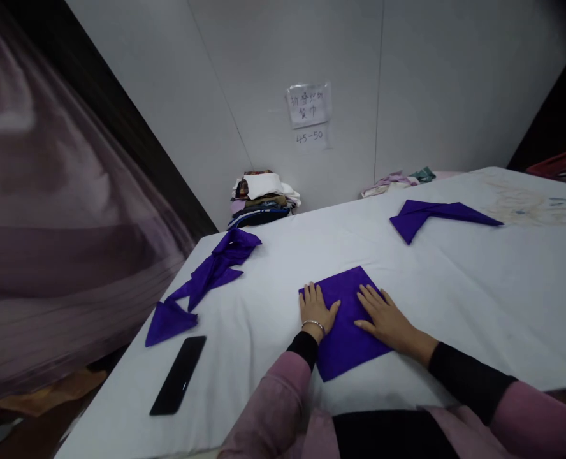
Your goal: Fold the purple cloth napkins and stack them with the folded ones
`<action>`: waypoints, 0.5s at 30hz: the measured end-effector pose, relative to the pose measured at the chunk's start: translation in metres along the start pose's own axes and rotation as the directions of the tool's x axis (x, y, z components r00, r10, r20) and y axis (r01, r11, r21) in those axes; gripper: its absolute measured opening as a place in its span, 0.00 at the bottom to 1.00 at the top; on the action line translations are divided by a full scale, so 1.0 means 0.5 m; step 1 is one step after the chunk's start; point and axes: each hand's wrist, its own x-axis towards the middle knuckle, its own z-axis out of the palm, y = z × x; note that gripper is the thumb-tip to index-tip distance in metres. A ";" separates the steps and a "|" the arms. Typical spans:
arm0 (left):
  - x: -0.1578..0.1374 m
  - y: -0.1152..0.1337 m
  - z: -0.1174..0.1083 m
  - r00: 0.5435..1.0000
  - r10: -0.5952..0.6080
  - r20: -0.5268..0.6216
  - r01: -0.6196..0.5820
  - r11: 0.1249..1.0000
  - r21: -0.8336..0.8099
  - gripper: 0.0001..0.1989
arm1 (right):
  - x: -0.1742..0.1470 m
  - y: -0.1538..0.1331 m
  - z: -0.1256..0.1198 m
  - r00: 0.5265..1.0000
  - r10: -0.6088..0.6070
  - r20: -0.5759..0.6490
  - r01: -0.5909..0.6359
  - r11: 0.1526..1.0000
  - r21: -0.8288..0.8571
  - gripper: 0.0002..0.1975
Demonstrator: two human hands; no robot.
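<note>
A purple cloth napkin (347,338), flat and four-sided, lies on the white-covered table (273,319) in front of me. My left hand (316,310) rests palm down on its left edge, fingers spread, with a bracelet at the wrist. On the napkin's right side my right hand (383,317) is also laid flat, fingers apart. Both palms touch the cloth without gripping it. The napkin's far corner points toward the wall, and parts of its left and right edges are hidden under my hands.
Crumpled purple cloths (211,271) lie along the table's left side. Nearer me is a black phone (178,376). A folded purple cloth (424,213) sits at the far right. Stacked fabrics (264,197) stand beyond the far edge, below a wall sign (309,105). A curtain (72,223) hangs left.
</note>
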 end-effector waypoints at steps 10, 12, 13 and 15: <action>-0.005 -0.005 0.003 0.997 -0.074 -0.026 0.075 0.997 0.023 0.42 | -0.025 0.054 -0.034 0.993 0.059 0.097 -0.059 0.998 -0.009 0.37; -0.005 -0.006 0.002 0.998 -0.056 -0.020 0.057 0.998 0.028 0.42 | -0.008 0.039 -0.040 0.995 0.058 0.077 -0.058 0.998 -0.003 0.37; -0.005 -0.006 0.002 0.999 -0.047 -0.019 0.047 0.998 0.030 0.41 | 0.004 0.031 -0.043 0.996 0.055 0.066 -0.055 0.998 0.001 0.37; -0.005 -0.005 0.000 0.999 -0.038 -0.021 0.038 0.999 0.031 0.41 | 0.031 0.016 -0.046 0.998 0.042 0.054 -0.042 0.999 0.013 0.37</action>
